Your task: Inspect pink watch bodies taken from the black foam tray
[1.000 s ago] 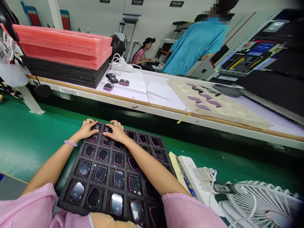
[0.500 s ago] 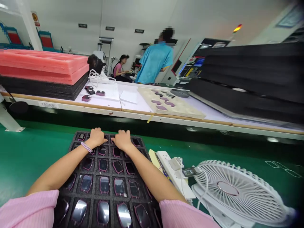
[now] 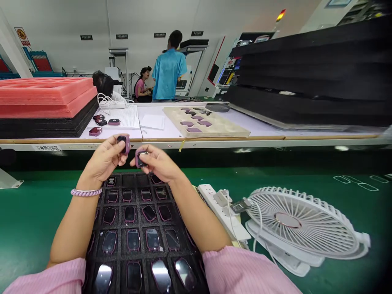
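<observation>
A black foam tray (image 3: 138, 246) lies on the green surface in front of me, its pockets filled with several small purple-rimmed watch bodies (image 3: 133, 238). My left hand (image 3: 104, 160) is raised above the tray's far edge and grips one purple watch body (image 3: 123, 142) between thumb and fingers. My right hand (image 3: 156, 163), close beside it, pinches a second watch body (image 3: 141, 158). Two pockets in the tray's far row look dark and unfilled. A purple bead bracelet (image 3: 86, 192) is on my left wrist.
A white power strip (image 3: 221, 211) and a white desk fan (image 3: 301, 225) lie right of the tray. Across a dark gap, a white bench holds pink and black foam stacks (image 3: 43, 104), loose watch bodies (image 3: 95, 131) and a beige tray (image 3: 206, 125). Two people (image 3: 168, 71) are far behind.
Both hands were pressed on the tray's far row; now each is lifted above it holding a watch body. The camera has tilted up and turned right.
</observation>
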A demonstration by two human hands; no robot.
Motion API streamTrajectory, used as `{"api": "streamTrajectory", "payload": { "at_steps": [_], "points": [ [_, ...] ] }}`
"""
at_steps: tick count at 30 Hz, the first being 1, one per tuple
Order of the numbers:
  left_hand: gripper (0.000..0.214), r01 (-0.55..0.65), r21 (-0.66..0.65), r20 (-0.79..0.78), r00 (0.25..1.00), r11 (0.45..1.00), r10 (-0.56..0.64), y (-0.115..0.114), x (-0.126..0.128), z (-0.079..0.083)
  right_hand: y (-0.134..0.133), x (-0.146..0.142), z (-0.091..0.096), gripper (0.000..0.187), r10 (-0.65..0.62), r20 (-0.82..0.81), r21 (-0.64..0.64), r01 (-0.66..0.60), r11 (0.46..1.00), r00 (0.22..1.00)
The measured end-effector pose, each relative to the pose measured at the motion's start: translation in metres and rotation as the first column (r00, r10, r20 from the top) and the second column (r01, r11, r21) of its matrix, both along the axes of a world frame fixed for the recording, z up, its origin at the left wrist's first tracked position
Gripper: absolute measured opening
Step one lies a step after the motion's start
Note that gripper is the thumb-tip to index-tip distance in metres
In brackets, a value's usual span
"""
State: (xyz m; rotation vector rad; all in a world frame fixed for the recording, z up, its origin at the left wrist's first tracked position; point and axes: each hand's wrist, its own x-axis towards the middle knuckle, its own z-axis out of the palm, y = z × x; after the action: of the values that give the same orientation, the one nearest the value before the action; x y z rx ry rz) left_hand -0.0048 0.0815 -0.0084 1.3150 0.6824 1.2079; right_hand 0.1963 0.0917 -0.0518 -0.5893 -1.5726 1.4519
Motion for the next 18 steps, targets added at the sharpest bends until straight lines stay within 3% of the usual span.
{"api": "streamTrajectory", "payload": {
  "at_steps": [1,3,8,13,18],
  "points": [
    [0.06,-0.011,-0.024,0.065,0.998,1.0,0.012,-0.004,0.001,0.003,0.0,0.001,0.005,0.052,0.004,-0.156,-0.028,-0.008,1.0,0.988],
    [0.06,-0.034,-0.087,0.097,0.994,0.996,0.042,-0.006,0.005,0.002,0.0,0.001,0.009,0.057,-0.041,-0.287,-0.089,0.016,0.996,0.957],
    [0.06,-0.093,-0.229,0.081,0.99,0.969,0.114,0.004,0.011,-0.016,0.005,0.0,-0.004,0.046,-0.088,-0.313,-0.31,-0.014,0.951,0.946],
    [0.054,-0.226,-0.093,-0.017,0.974,0.97,0.226,0.004,0.011,-0.021,-0.004,0.002,-0.003,0.046,-0.054,-0.277,-0.258,-0.02,0.966,0.959],
    [0.046,-0.333,0.177,-0.156,0.92,0.926,0.361,-0.004,0.017,-0.023,-0.015,0.002,0.003,0.053,-0.026,-0.268,-0.19,-0.026,0.981,0.963]
  ]
}}
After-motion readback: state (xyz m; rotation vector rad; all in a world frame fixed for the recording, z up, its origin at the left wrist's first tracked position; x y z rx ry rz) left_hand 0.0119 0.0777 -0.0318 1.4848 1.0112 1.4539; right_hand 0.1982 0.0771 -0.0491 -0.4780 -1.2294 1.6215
